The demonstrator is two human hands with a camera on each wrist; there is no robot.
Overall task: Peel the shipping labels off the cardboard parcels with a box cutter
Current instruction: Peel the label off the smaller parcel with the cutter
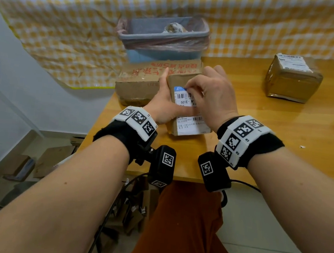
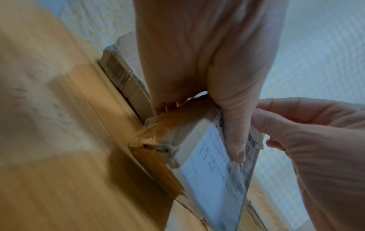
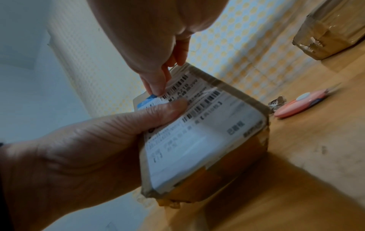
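Wooden table, left hand clasping parcel, right hand pinching label corner (blue).

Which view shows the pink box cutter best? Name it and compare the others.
The right wrist view. There the pink box cutter lies in plain sight on the wooden table, beside the parcel that both hands hold. In the head view the right hand covers that spot; the left wrist view does not show it.

Wooden bench, warm yellow-brown, w/ glossy top. Behind it, a yellow-and-white checked sheet hangs creased over the wall. Plain pale wall at left. Grey tiled floor below; flattened cardboard, prob. scraps, lies bottom left.
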